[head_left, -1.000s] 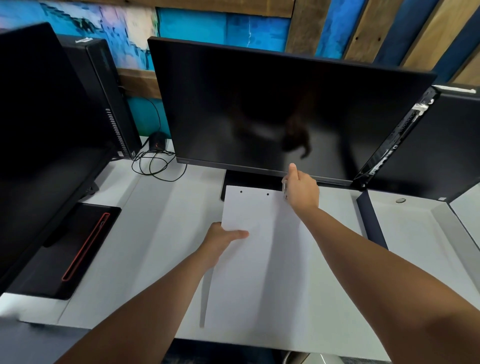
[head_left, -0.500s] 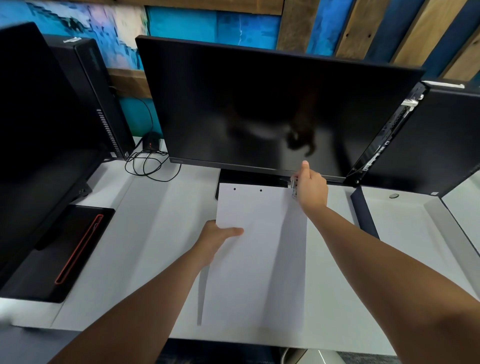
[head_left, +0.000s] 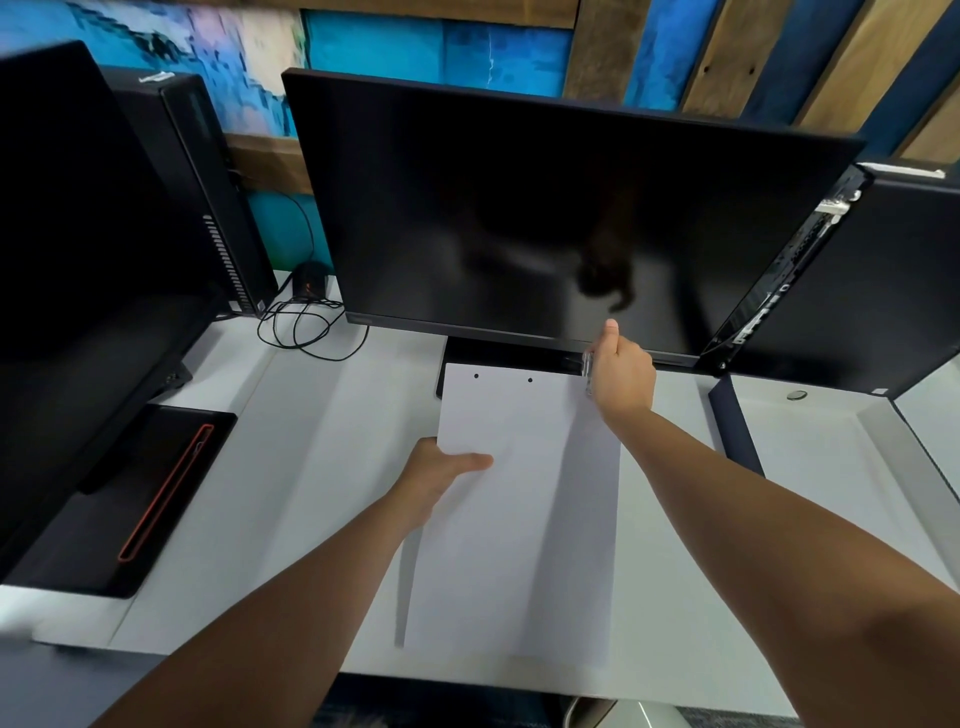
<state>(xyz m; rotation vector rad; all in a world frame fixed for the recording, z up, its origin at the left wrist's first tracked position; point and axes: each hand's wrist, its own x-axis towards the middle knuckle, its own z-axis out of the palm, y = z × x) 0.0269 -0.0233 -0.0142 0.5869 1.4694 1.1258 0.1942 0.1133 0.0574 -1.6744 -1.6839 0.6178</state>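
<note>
A stack of white paper (head_left: 519, 509) with two punched holes near its top edge is held just above the white desk (head_left: 291, 467), in front of the middle monitor (head_left: 545, 218). My left hand (head_left: 441, 467) grips the paper's left edge, thumb lying on top. My right hand (head_left: 621, 376) is at the paper's top right corner, fingers curled round a small clear device (head_left: 587, 371) that looks like a stapler, thumb pointing up.
A second monitor (head_left: 78, 249) and its black base (head_left: 124, 499) with a red-edged slot fill the left. A black computer tower (head_left: 208, 197) and loose cables (head_left: 306, 327) sit behind. Another dark unit (head_left: 857, 280) and a dark panel (head_left: 735, 431) stand right.
My right hand slid along the paper's top edge from near the middle to the right corner. My left hand keeps its grip on the left edge.
</note>
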